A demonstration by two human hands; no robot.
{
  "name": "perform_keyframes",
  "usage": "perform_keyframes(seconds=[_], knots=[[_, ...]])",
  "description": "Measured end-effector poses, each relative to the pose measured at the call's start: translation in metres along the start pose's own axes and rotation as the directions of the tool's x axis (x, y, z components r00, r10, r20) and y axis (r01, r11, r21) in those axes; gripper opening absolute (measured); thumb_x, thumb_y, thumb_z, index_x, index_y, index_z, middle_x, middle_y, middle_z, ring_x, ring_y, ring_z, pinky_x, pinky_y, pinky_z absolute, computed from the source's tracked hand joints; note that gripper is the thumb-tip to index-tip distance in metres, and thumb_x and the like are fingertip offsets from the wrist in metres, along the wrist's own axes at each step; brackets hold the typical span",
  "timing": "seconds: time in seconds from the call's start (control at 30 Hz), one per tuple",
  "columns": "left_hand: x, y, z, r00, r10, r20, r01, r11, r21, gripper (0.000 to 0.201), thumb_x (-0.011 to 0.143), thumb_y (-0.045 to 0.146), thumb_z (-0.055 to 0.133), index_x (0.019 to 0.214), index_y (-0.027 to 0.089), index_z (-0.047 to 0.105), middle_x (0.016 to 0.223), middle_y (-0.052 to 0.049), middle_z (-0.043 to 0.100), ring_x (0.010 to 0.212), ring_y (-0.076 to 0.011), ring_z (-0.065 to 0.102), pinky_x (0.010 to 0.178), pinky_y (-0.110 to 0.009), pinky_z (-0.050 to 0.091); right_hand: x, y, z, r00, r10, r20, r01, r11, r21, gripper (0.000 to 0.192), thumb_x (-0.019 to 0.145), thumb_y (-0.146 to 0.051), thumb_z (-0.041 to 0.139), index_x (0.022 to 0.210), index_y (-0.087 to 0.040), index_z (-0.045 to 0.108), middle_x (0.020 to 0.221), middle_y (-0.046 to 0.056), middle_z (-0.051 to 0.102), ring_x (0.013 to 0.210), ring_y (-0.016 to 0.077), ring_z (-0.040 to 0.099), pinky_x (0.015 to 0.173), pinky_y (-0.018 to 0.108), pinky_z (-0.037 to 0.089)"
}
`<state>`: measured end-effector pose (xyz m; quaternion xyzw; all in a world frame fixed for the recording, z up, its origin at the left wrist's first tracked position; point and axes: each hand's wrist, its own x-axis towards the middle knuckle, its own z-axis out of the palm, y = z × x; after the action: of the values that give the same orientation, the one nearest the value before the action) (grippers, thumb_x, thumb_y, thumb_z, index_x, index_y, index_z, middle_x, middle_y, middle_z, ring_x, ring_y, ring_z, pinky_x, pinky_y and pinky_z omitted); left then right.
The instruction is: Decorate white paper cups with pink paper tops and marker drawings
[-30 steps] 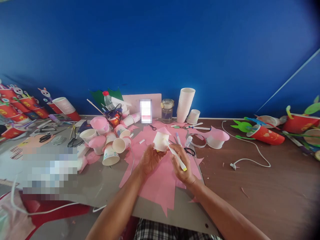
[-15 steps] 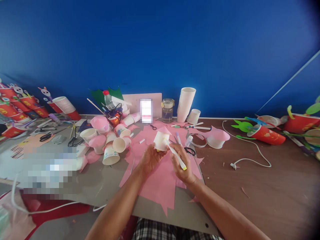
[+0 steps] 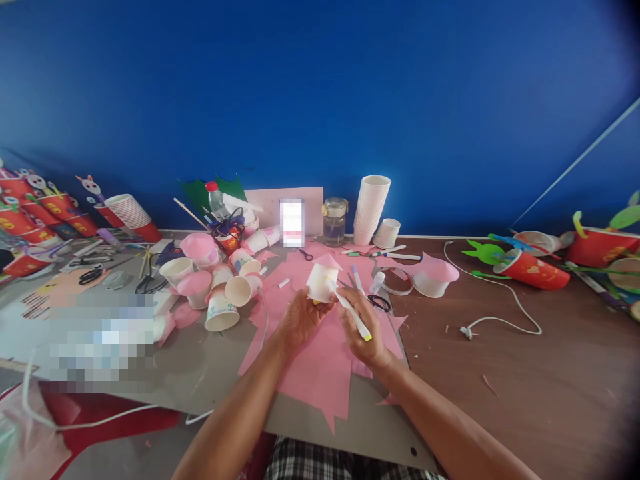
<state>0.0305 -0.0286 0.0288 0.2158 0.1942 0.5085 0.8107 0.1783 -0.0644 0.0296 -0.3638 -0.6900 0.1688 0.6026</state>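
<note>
A white paper cup point(image 3: 320, 283) is held up in my left hand point(image 3: 301, 319), whose fingers wrap around its lower side. Pink paper shows at the cup's top edge. My right hand point(image 3: 364, 328) grips a white marker pen point(image 3: 356, 319) with a yellow end, its tip touching or very near the cup's side. Pale yellow marks appear on the cup. Under both hands lies a large pink paper sheet point(image 3: 315, 373) with jagged cut edges. Beside my right hand are scissors point(image 3: 379, 303) with black handles, partly hidden by the hand, and a small white bottle point(image 3: 378, 281).
Several paper cups point(image 3: 223, 313), some with pink paper, crowd the left. A tall cup stack point(image 3: 371, 212) and a glass jar point(image 3: 335, 221) stand at the back near a lit phone point(image 3: 292, 223). A white cable point(image 3: 515, 287) and a red cup point(image 3: 535, 271) lie right.
My hands, the cup and the marker hold almost the same position. The view has shifted very slightly.
</note>
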Motion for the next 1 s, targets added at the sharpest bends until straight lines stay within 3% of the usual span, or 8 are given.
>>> perform_keyframes(seconds=[0.37, 0.77, 1.0], knots=[[0.0012, -0.0003, 0.0002, 1.000, 0.018, -0.010, -0.018, 1.000, -0.004, 0.026, 0.087, 0.030, 0.059, 0.100, 0.009, 0.067, 0.094, -0.009, 0.074, 0.082, -0.0174, 0.069, 0.078, -0.028, 0.054, -0.0004, -0.0025, -0.0008, 0.999, -0.025, 0.021, 0.025, 1.000, 0.008, 0.029, 0.094, -0.020, 0.046, 0.120, -0.025, 0.055, 0.108, 0.008, 0.065, 0.101, 0.0211, 0.063, 0.087, 0.036, 0.052], [0.0013, 0.0005, -0.0004, 1.000, 0.014, 0.003, -0.014, 1.000, 0.003, 0.030, 0.086, 0.032, 0.060, 0.105, 0.008, 0.066, 0.100, -0.010, 0.074, 0.089, -0.0194, 0.070, 0.088, -0.031, 0.053, -0.0033, 0.0005, -0.0004, 0.996, 0.090, 0.019, -0.091, 0.994, 0.064, 0.026, 0.095, -0.027, 0.045, 0.120, -0.024, 0.055, 0.108, 0.008, 0.062, 0.097, 0.0210, 0.060, 0.085, 0.037, 0.051], [0.0015, 0.0004, -0.0018, 1.000, 0.005, 0.007, -0.006, 1.000, 0.004, 0.031, 0.085, 0.032, 0.060, 0.106, 0.009, 0.065, 0.101, -0.012, 0.073, 0.090, -0.0200, 0.069, 0.089, -0.032, 0.052, 0.0008, -0.0025, 0.0000, 0.998, 0.066, 0.006, -0.066, 0.998, 0.023, 0.023, 0.096, -0.029, 0.043, 0.116, -0.025, 0.055, 0.101, 0.008, 0.063, 0.092, 0.0211, 0.061, 0.085, 0.039, 0.052]])
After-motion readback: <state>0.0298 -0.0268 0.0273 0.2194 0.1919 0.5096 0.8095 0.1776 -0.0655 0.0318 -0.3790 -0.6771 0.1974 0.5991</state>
